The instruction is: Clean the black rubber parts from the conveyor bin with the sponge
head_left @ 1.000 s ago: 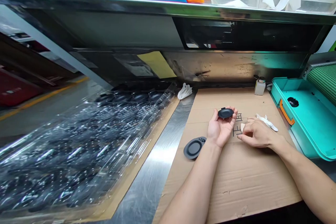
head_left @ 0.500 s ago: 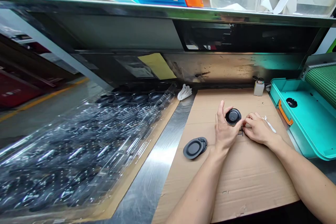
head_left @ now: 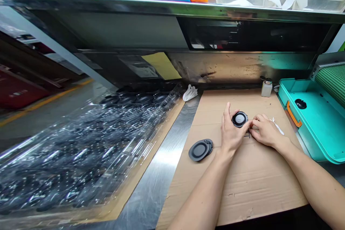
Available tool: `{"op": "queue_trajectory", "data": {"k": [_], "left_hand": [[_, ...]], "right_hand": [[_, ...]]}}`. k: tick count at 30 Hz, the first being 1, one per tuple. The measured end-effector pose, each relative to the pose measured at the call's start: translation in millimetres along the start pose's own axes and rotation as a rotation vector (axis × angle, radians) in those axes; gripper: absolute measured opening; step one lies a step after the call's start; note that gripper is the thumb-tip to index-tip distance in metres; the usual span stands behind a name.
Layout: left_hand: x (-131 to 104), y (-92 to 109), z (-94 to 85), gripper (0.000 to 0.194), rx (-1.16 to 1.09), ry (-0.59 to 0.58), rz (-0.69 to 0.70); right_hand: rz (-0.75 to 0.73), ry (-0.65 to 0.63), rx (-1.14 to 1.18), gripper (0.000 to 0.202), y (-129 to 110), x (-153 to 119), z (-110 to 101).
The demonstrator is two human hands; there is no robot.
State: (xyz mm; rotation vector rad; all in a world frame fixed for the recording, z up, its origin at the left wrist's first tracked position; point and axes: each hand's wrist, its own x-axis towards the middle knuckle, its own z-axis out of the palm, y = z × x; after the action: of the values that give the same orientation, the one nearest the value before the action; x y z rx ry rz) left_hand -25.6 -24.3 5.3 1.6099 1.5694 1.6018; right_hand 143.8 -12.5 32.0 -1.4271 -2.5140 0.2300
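Note:
A round black plastic part [head_left: 239,119] with a dished centre is gripped at its edge between the thumb and fingers of my left hand [head_left: 233,132]. Its face catches the light. My right hand [head_left: 264,129] has its fingertips pinched at the lower right rim of the part; whether they hold something small there is hidden. Left of my hands, a few flat dark grey oval pieces [head_left: 199,150] lie overlapping on the cardboard sheet [head_left: 242,194]. Close behind my right hand lies a thin white tool [head_left: 278,127], partly covered by the hand.
Clear plastic trays of black round parts [head_left: 88,151] fill the left. A turquoise bin [head_left: 323,129] with an orange latch stands at right, one black part [head_left: 300,104] inside. A small bottle [head_left: 266,88] and crumpled white cloth [head_left: 190,93] sit behind. A metal shelf [head_left: 161,9] overhangs.
The round part has tilted slightly in my left hand, so its centre now shines brighter. Both hands stay nearly in place; the view has shifted a little.

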Motion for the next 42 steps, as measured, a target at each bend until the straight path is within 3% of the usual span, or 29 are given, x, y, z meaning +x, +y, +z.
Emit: {"op": "queue_trajectory", "data": {"k": [2,5,9,13,15,20,23,27,29,33,36,38,40,42], "left_hand": [[2.1,-1.4,-1.5,0.089,0.021,-0.03,-0.034],[8.3,-9.3,-5.4,0.033,0.225,-0.121,-0.159],[18.2,-24.2,-12.2,0.035,0.527,-0.121,-0.102],[14.1,-21.3,-18.4,0.046,0.523,-0.08,-0.111],[0.3,-12.3,-17.5,0.055,0.571,-0.139,-0.121],[-34.1,-1.5,-0.2,0.07,0.797,-0.424,-0.187],[-6.2,-15.9,8.4,0.085,0.896,-0.511,-0.248],[74.2,-51.1,7.1,0.092,0.961,-0.59,-0.256],[103.4,-68.7,1.0,0.093,0.979,-0.625,-0.217],[115.2,-82.4,-10.2,0.096,1.034,-0.649,-0.159],[115.4,-55.2,-0.7,0.088,1.083,-0.46,0.002],[125.0,-13.9,24.3,0.08,1.035,-0.32,0.212],[135.2,45.2,67.3,0.073,0.91,-0.308,0.415],[136.2,115.5,124.6,0.068,0.745,-0.376,0.579]], "right_hand": [[-0.007,0.0,0.009,0.008,1.6,0.1,1.4],[-0.013,0.007,0.02,0.008,3.4,0.2,3.2],[-0.006,-0.001,0.026,0.007,3.8,-0.1,3.7],[-0.021,0.012,0.032,0.007,4.1,-0.5,4.0],[-0.031,0.019,0.035,0.007,4.5,-0.2,5.0],[-0.034,0.03,0.041,0.008,4.2,0.0,7.9],[-0.029,0.038,0.036,0.009,3.4,-1.0,9.3],[-0.046,0.071,0.055,0.008,5.2,-0.5,13.1],[-0.05,0.082,0.068,0.008,6.6,1.2,15.0],[-0.029,0.096,0.058,0.012,4.6,3.3,15.2],[-0.02,0.05,0.019,0.016,-1.1,4.2,16.1],[-0.034,0.023,-0.001,0.018,-3.2,7.9,19.9],[-0.041,0.027,-0.008,0.02,-3.2,13.9,25.3],[-0.036,0.029,-0.01,0.022,-2.7,19.1,28.8]]}}
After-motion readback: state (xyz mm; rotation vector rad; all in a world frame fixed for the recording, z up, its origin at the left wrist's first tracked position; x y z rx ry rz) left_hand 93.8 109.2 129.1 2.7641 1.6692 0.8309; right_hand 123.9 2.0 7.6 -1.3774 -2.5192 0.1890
